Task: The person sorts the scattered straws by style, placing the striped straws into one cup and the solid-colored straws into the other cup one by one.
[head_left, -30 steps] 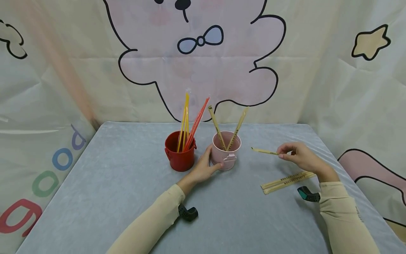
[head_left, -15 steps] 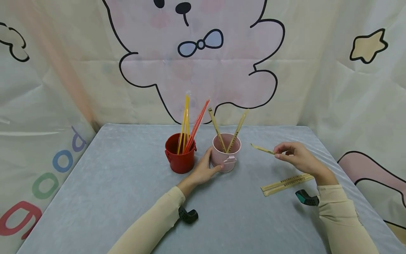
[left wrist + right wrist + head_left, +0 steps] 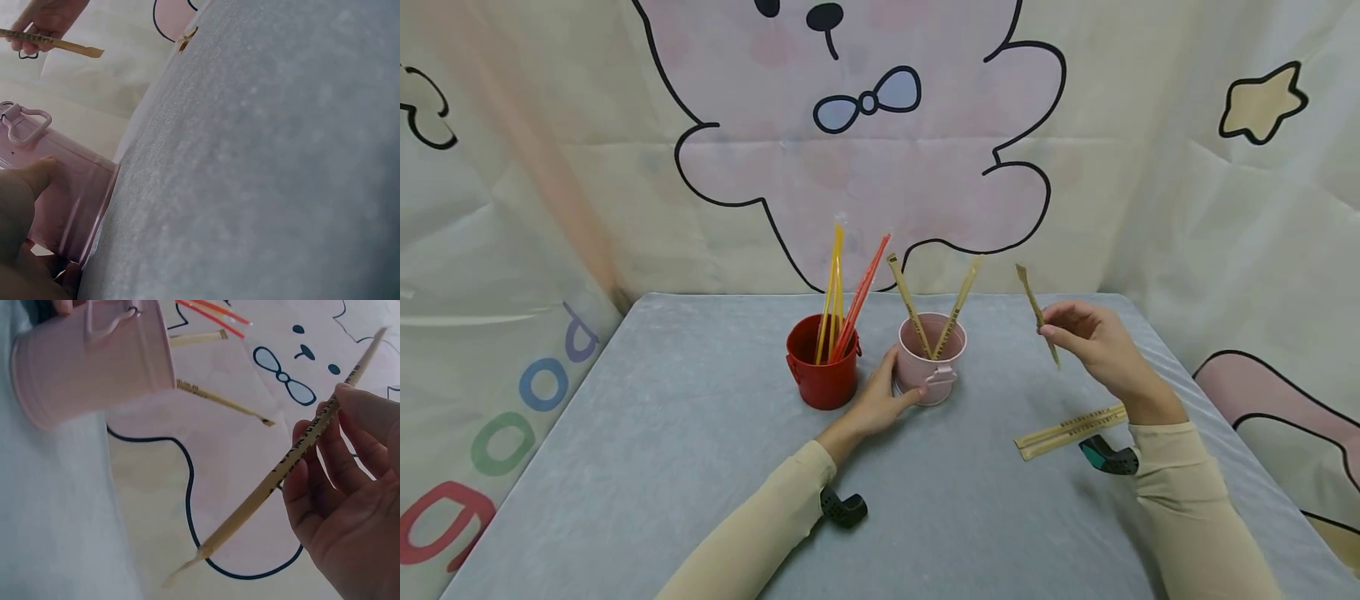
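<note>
My left hand [image 3: 874,404] grips the side of a pink bucket [image 3: 928,375] standing upright on the table, its thumb [image 3: 39,175] pressed against the wall. Two straws in tan printed paper wrappers lean apart inside this bucket. To its right, above the table, my right hand [image 3: 1093,346] pinches another paper-wrapped straw [image 3: 275,472] between thumb and fingers, near its middle. That straw tilts steeply in the head view, and both its ends stick out free. Below the hand, several more tan paper-wrapped straws [image 3: 1067,432] lie side by side on the cloth.
A red bucket [image 3: 823,385] holding yellow straws [image 3: 831,292] and red straws [image 3: 861,300] stands just left of the left hand. Blue-grey cloth [image 3: 625,433] covers the table. A printed curtain [image 3: 737,250] hangs behind it.
My right hand has lifted slightly and moved left, turning the paper-wrapped straw from nearly level to steeply upright. The left hand stays on the pink bucket.
</note>
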The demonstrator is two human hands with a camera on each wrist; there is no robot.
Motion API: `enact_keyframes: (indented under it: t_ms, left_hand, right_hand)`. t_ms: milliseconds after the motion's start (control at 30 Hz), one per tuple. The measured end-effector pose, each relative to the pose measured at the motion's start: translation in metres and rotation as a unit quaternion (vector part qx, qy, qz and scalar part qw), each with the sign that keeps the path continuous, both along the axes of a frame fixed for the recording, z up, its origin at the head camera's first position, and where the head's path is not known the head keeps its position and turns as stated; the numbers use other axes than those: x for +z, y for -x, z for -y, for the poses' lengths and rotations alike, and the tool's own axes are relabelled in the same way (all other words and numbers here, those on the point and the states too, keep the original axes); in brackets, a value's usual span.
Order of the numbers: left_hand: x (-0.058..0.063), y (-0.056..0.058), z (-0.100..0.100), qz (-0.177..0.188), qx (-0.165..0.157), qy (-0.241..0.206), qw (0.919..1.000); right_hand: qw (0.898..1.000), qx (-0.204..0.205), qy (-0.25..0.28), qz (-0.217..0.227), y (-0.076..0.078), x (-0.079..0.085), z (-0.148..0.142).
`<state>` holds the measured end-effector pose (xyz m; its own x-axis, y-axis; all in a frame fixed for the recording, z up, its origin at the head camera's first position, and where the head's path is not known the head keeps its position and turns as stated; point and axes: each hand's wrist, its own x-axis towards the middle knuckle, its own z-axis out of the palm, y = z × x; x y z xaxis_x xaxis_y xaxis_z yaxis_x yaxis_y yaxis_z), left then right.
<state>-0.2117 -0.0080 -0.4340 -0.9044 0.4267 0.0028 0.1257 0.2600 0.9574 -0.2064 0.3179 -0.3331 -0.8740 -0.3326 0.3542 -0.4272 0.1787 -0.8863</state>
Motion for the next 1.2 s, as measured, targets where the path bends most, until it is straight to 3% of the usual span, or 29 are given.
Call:
enact_keyframes:
  t_ms: [167,400,600,800,1000,1200]
  left_hand:
    - [0.023,-0.012,0.004,0.0,-0.007,0.002,1.0]
    - [-0.013,0.008,-0.001,-0.018,-0.001,0.002,0.9998]
    - [-0.014,0.009,-0.001,-0.02,0.005,-0.004,0.9998]
    - [-0.017,0.008,-0.001,-0.041,0.005,-0.019,0.999]
    - [-0.018,0.008,-0.001,-0.058,0.006,-0.026,0.998]
    - [-0.017,0.007,-0.001,-0.052,0.005,-0.02,0.9984]
  right_hand:
    - [0.997,0.019,0.081,0.006,0.003,0.008,0.015]
    - [0.982,0.029,0.186,0.002,0.007,0.028,0.04]
    - [0.968,0.022,0.252,-0.004,0.007,0.048,0.064]
    - [0.96,0.016,0.279,-0.001,0.012,0.056,0.083]
    - [0.955,0.016,0.295,0.021,0.023,0.049,0.103]
    - [0.969,-0.007,0.237,0.064,0.029,0.026,0.118]
